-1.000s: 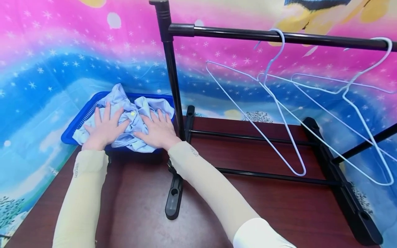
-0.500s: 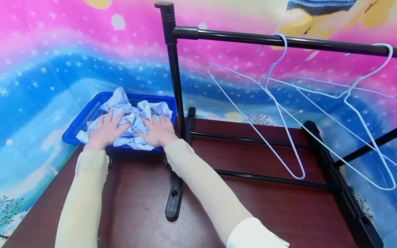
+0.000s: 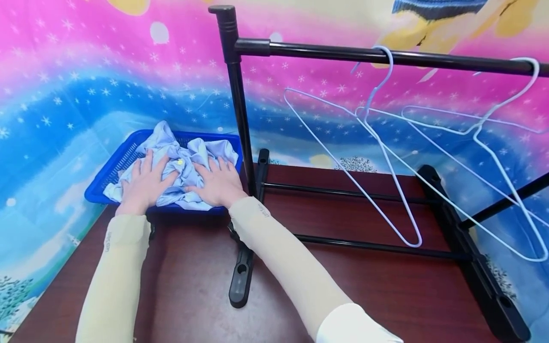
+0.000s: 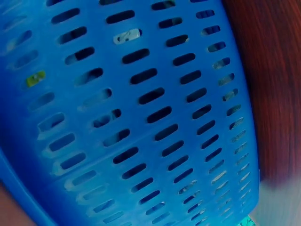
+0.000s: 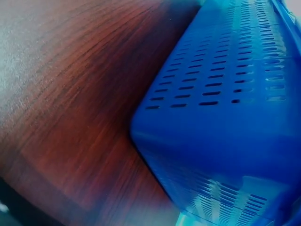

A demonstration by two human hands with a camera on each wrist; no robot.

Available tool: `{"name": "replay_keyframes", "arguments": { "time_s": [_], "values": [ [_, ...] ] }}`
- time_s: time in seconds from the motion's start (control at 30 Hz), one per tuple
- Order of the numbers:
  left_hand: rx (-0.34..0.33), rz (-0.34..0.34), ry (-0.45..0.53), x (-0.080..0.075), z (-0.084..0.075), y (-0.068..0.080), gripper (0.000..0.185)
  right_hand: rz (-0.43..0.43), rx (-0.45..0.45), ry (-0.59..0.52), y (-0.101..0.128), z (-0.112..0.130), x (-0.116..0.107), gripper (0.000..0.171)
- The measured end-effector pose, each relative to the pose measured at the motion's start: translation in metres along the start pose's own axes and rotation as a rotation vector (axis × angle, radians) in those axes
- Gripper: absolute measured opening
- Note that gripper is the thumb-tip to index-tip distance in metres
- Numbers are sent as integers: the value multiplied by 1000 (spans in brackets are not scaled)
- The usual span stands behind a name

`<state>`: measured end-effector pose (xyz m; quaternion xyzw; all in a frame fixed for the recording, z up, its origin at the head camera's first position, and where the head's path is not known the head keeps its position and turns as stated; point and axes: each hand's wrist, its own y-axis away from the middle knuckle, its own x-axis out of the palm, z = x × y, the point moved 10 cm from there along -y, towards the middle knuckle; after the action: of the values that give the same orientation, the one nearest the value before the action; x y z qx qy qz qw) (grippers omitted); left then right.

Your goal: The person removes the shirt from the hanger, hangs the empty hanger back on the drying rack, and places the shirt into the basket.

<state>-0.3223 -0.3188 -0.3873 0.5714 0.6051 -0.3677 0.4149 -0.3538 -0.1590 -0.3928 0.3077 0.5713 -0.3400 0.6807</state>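
A crumpled light blue garment (image 3: pixel 165 138) with a small yellow spot fills the blue plastic basket (image 3: pixel 113 162) at the left in the head view. My left hand (image 3: pixel 146 183) lies on the garment's left part with fingers spread. My right hand (image 3: pixel 218 181) rests spread on its right part, close to the basket's right side. Both wrists pass over the basket's near rim. In the left wrist view the slotted basket wall (image 4: pixel 155 136) takes up most of the picture. The right wrist view shows a corner of the basket (image 5: pixel 202 127) on the table.
A black garment rack (image 3: pixel 240 105) stands right of the basket, one foot (image 3: pixel 239 286) reaching forward beside my right forearm. From its bar hang light blue wire hangers (image 3: pixel 381 143). A patterned cloth backdrop (image 3: pixel 64 85) rises behind the dark red wooden table (image 3: pixel 193 267).
Both hands stay spread on the garment, shifting slightly. The whole scene moves a little with the head camera. Hangers and rack keep their places.
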Motion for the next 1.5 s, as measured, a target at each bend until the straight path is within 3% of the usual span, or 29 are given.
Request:
{"name": "replay_keyframes", "arguments": {
  "time_s": [0.17, 0.27, 0.4, 0.6, 0.77, 1.03, 1.17, 1.37, 1.5],
  "values": [
    [13, -74, 29, -12, -5, 0, 84, -141, -12, -66, 6, 0, -18, 77],
    [22, -124, 23, -29, -12, 1, 81, -243, -35, -143, 15, 2, -33, 76],
    [18, -229, 15, -57, -25, 11, 77, -290, -109, -241, 34, 8, -46, 76],
    [60, -407, 48, -93, -61, 40, 74, -312, -261, -336, 74, 14, -66, 76],
    [185, -556, 77, -108, -101, 69, 72, -373, -327, -390, 113, 2, -87, 72],
    [440, -622, 124, -96, -167, 116, 71, -441, -372, -416, 169, -37, -99, 64],
    [551, -639, 146, -83, -193, 134, 68, -465, -339, -421, 194, -63, -96, 60],
    [675, -594, 181, -59, -226, 154, 65, -462, -243, -402, 223, -101, -85, 60],
    [724, -520, 204, -34, -243, 158, 66, -471, -188, -383, 238, -122, -80, 59]
  ]
}}
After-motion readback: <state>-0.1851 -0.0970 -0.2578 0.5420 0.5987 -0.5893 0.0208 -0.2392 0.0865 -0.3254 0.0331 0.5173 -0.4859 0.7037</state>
